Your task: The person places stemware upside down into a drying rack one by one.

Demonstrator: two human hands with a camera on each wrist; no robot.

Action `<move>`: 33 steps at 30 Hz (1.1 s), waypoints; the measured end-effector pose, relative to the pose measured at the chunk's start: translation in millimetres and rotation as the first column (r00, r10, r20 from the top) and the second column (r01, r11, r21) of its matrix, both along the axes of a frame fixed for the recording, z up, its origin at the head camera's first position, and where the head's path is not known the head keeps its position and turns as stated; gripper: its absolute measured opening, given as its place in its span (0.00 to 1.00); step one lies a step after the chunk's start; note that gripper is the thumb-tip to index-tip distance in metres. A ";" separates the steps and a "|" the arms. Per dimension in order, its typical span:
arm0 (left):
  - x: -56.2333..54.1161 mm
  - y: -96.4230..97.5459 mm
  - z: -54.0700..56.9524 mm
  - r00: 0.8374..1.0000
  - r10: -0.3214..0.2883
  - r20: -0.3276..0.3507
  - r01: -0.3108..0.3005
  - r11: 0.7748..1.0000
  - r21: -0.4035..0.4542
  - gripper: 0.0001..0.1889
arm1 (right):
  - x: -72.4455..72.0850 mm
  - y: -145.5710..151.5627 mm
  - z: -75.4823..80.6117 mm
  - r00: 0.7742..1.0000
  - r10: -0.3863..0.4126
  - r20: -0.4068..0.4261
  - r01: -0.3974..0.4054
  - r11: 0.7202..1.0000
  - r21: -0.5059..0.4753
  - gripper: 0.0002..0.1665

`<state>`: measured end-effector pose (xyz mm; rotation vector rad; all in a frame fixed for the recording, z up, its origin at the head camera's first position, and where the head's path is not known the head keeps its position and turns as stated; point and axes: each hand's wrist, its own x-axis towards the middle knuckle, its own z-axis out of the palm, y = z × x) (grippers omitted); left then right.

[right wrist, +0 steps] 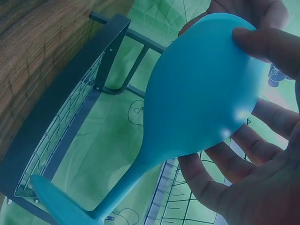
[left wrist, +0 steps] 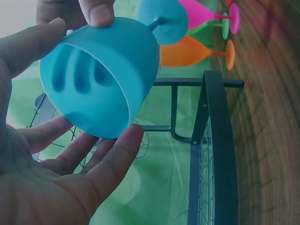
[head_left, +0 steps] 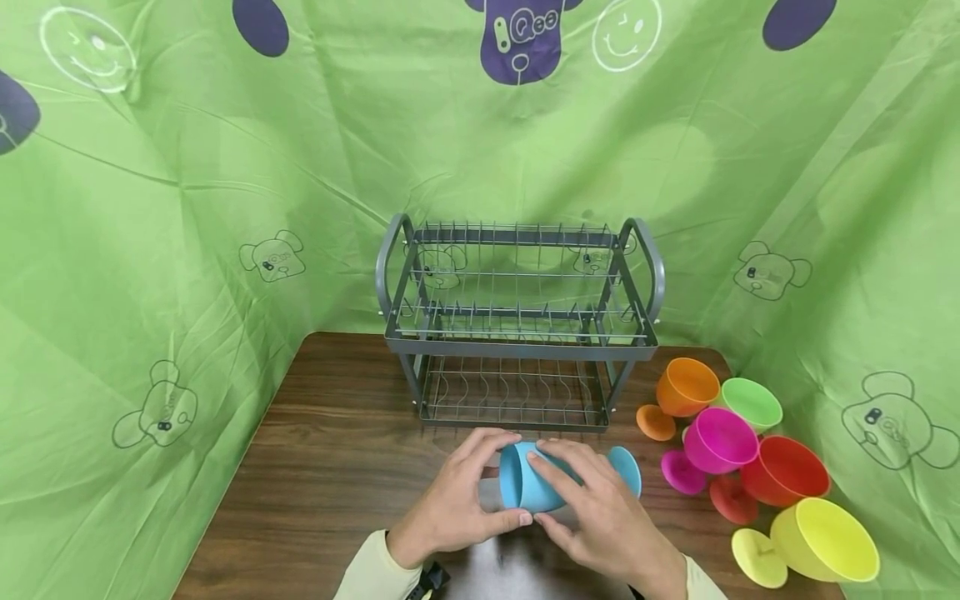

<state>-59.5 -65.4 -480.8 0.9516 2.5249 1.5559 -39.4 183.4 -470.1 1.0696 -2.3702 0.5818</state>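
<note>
Six goblets (head_left: 537, 493) (one blue, one orange, one green, one magenta, one red, one yellow), one dish rack (head_left: 521, 349), one desk (head_left: 330, 433)

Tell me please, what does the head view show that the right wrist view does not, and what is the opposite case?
Only the head view shows five standing goblets: orange, green, magenta, red and yellow. It also shows into the open mouth of the blue goblet.

Only the right wrist view shows the blue goblet's stem, which the right hand hides in the head view.

Both share the blue goblet, the left hand and right hand at its bowl, the rack, the wooden table and the green cloth.
</note>
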 end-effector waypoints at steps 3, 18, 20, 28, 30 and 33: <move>0.5 0.1 -0.7 1.000 0.007 0.001 -0.007 1.000 0.008 0.44 | 0.0 -0.4 0.9 1.000 -0.001 -0.006 0.001 1.000 -0.001 0.50; 0.8 -2.6 -3.4 0.996 0.060 0.071 -0.068 0.991 0.113 0.42 | -0.7 -4.6 0.8 1.000 -0.004 -0.006 0.003 0.988 -0.156 0.41; 0.8 -2.6 -4.3 0.994 0.068 0.082 -0.078 0.988 0.130 0.42 | 0.7 -5.0 0.4 1.000 -0.009 0.023 0.014 0.976 -0.219 0.37; -0.3 -1.8 -9.2 0.991 0.089 0.103 -0.109 0.971 0.212 0.42 | 8.9 -9.4 -5.9 0.987 -0.082 0.138 0.140 0.857 -0.495 0.37; -0.5 -1.4 -10.7 0.988 0.098 0.117 -0.123 0.965 0.231 0.42 | 11.1 -11.3 -7.4 0.983 -0.082 0.162 0.161 0.802 -0.575 0.38; -0.7 -0.4 -12.4 0.984 0.113 0.141 -0.146 0.957 0.252 0.41 | 14.8 -12.8 -8.7 0.976 -0.056 0.211 0.188 0.708 -0.680 0.38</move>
